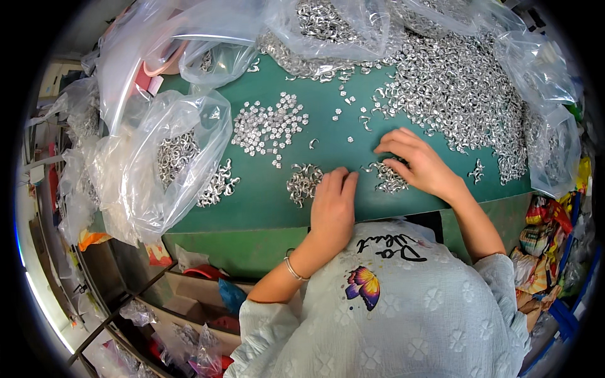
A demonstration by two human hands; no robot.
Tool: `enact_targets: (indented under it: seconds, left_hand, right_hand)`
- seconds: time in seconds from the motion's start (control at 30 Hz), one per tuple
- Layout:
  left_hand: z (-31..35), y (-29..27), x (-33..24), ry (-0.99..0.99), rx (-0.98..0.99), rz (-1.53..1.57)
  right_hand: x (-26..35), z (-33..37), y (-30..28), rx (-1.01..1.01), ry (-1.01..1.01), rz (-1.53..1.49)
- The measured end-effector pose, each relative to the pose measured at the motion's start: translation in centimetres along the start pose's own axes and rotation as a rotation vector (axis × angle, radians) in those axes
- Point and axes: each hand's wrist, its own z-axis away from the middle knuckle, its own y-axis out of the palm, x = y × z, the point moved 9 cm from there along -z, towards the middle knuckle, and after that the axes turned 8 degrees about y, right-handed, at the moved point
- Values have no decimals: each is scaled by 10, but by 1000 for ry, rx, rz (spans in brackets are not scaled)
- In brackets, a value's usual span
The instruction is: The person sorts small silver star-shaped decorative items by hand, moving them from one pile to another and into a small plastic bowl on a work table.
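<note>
On the green tabletop, my left hand rests against the right edge of a small pile of curved silver metal pieces. Its fingers are bent and close together, their tips tucked down, and whatever they pinch is hidden. My right hand arches over a second little pile of the same pieces, thumb apart from the curved fingers. Nothing shows between them. Beyond my hands, a group of small flower-shaped silver pieces lies spread to the left. A single curved piece sits between that group and my hands.
A large heap of curved metal pieces covers the far right. Clear plastic bags of pieces stand at left, at the back and at right. Below the green table, a compartmented drawer shows at lower left.
</note>
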Motion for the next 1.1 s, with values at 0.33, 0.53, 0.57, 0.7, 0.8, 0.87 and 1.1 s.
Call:
enact_targets:
  seconds: [0.33,0.53,0.57,0.7,0.8,0.87,1.1]
  left_hand:
    - [-20,25,-19,-23,-77,235]
    - [-18,33,-11,-25,59,175]
    - [-18,36,-14,-10,80,234]
    - [-23,-9,11,-34,-44,69]
    - [-27,-34,45,-89,-178,-85]
    - [-30,-27,53,-66,-114,-93]
    - [-32,-21,50,-36,-38,-32]
  right_hand:
    - [-18,1,-29,-160,42,47]
    - [-3,-30,1,-353,58,370]
    - [-2,-32,3,-360,23,357]
    - [15,-17,14,-226,-11,263]
    - [30,-17,39,-128,-121,207]
    - [34,-19,49,-94,-121,186]
    - [0,-43,-7,-404,9,316]
